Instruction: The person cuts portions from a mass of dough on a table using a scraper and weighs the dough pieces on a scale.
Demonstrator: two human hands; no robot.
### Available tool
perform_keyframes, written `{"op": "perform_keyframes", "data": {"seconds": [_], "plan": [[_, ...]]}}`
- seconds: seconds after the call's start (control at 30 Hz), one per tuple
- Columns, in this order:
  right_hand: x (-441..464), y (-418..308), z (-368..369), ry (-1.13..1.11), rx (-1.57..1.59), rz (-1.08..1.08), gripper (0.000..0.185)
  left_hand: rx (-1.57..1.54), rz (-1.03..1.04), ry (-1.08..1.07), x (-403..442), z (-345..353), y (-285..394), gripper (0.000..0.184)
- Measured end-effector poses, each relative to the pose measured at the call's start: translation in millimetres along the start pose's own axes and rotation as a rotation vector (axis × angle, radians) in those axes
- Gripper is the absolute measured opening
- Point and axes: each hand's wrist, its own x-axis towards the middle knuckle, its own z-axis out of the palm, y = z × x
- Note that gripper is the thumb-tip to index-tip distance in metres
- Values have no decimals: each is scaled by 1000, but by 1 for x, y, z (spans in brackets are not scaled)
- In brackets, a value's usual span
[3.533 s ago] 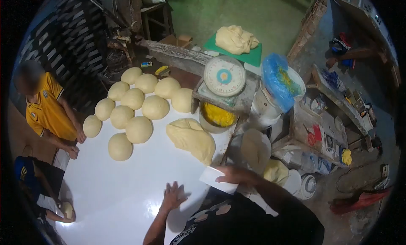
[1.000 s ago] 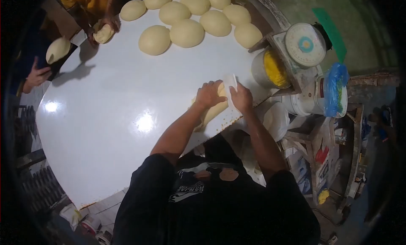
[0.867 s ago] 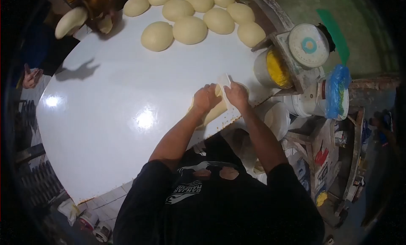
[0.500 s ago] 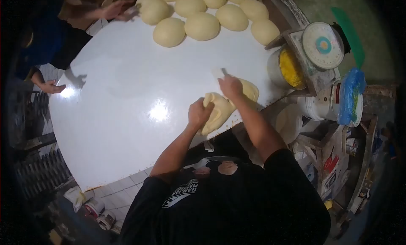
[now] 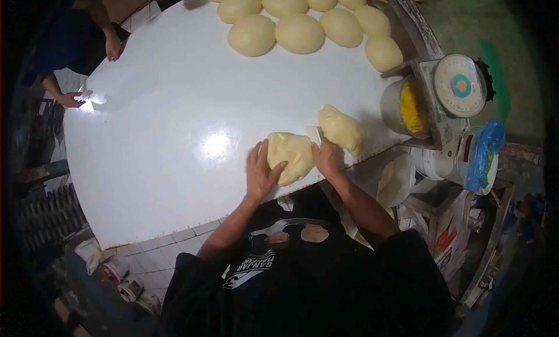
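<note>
My left hand rests against the left side of a pale yellow dough piece, its fingers stretched out and the thumb lying on the dough. In my right hand is a white dough scraper, standing at the right edge of that piece. Just right of the scraper lies a second, uneven dough piece, apart from the first. Both lie near the front edge of the white table. My right palm hides the lower part of the scraper.
Several rounded dough balls sit at the table's far side. A dial scale and a metal pot of yellow stuff stand on the right. Another person's hands are at the left edge. A blue plastic bag covers a bucket.
The dough under my hands now shows as two separate pieces. My right hand has drawn the scraper down towards me, and my left hand has loosened its grip. The other person's upper hand has lowered.
</note>
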Motion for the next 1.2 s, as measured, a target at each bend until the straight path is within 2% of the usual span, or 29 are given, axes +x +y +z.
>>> {"op": "perform_keyframes", "data": {"seconds": [0.03, 0.07, 0.13, 0.17, 0.2, 0.27, 0.3, 0.33, 0.4, 0.43, 0.47, 0.53, 0.6, 0.63, 0.73, 0.8, 0.83, 0.9, 0.93, 0.97, 1.0, 1.03, 1.07, 1.13, 1.17, 1.2], "plan": [[-2, -4, 0, 34, 68, 21, 33, 250, 46, -24, -6, -5, -2, 87], [-4, -6, 4, 41, 73, 12, 33, 256, 49, -13, -16, -1, 0, 87], [-3, -4, 28, 92, 97, 43, 34, -963, -391, 6, -29, 25, -4, 90], [-3, -1, 47, 94, 309, -1, 41, -734, -352, -24, -32, 30, -9, 90], [-8, -7, 50, 105, 321, -7, 41, -724, -339, -19, -27, 28, -6, 90], [-7, -17, 53, -58, 318, 156, 45, -1150, -548, -16, -5, 24, 0, 82], [-2, -28, 38, -182, 317, 220, 42, -1189, -565, -71, 9, 14, -2, 74], [-1, -28, 36, -163, 327, 216, 42, -1182, -544, -77, 21, 1, -4, 74], [-6, -17, 28, -109, 995, 301, 38, -1454, -629, -258, 49, -19, -3, 65], [-3, -7, 14, -210, 1270, 341, 39, -1559, -592, -369, 68, -26, 2, 60], [0, 3, 0, -136, 1287, 337, 39, -1545, -553, -438, 89, -29, 13, 60], [-5, 10, -59, -84, 1788, 439, 40, -1744, -644, -636, 133, -36, 67, 58], [-6, 51, -84, 75, 1817, 423, 41, -1679, -504, -794, 188, -31, 132, 59], [-13, 61, -99, 95, 1815, 433, 41, -1641, -394, -837, 208, -35, 167, 59], [-28, 104, -122, 165, 1781, 427, 39, -1548, -246, -1050, 278, -23, 296, 60], [-42, 122, -146, 185, 1715, 452, 36, -1435, -29, -1163, 321, -7, 395, 59], [-49, 131, -156, 128, 1740, 445, 36, -1392, 16, -1180, 337, 1, 446, 55], [-60, 143, -172, 188, 1676, 561, 36, -1360, 91, -1195, 361, 22, 533, 53], [-66, 153, -178, 130, 1771, 480, 39, -1303, 67, -1319, 374, 33, 570, 50], [-68, 171, -166, 286, 1414, 313, 43, -1242, 42, -1439, 384, 43, 602, 48], [-71, 191, -154, 466, 1024, 227, 48, -1258, 74, -1444, 397, 60, 629, 48], [-65, 191, -155, 127, 1587, 790, 51, -1254, 58, -1487, 411, 86, 650, 45], [-62, 217, -132, 65, 1377, 778, 51, -1248, 40, -1528, 424, 111, 668, 43], [-57, 254, -104, 18, 1154, 761, 52, -1206, 96, -1461, 440, 150, 688, 43], [-60, 256, -105, 317, 1013, 272, 51, -1069, 159, -1434, 448, 167, 692, 43], [-54, 242, -109, 322, 1339, 477, 47, -929, 211, -1402, 458, 187, 693, 43]]}}
